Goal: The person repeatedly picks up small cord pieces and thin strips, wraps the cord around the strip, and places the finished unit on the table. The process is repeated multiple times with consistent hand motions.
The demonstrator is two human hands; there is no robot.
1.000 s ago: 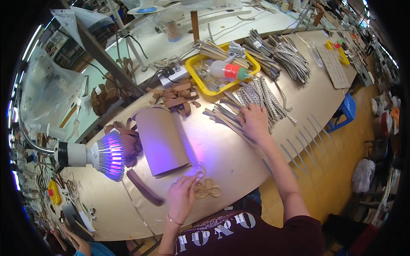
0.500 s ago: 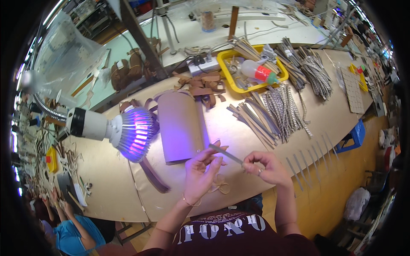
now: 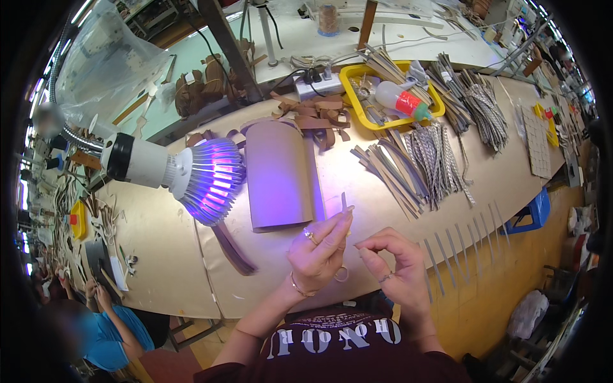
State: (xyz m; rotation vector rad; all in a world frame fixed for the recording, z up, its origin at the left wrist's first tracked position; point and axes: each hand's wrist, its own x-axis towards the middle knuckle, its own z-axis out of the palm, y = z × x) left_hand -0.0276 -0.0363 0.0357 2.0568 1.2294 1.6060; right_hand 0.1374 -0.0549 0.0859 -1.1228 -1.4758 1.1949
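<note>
In front of me, my left hand is closed around a thin grey strip, whose end sticks up past the fingertips. Just to its right is my right hand, thumb and forefinger drawn together; whether something tiny sits between them I cannot make out. A brown cylinder-shaped piece lies beyond my left hand on the tan-covered table. Several similar grey strips stick out in a row past the table's right edge. Beside my left wrist is a small pale loop, partly hidden.
A lamp with a ribbed metal head reaches in from the left. Bundles of strips and braided lengths lie beyond my right hand. Behind them stands a yellow basket with a red-labelled bottle. Another person works at lower left.
My right hand has let go of the strip and drawn slightly down. My left hand has turned and now holds the strip alone, pointing upward. The view has shifted slightly.
</note>
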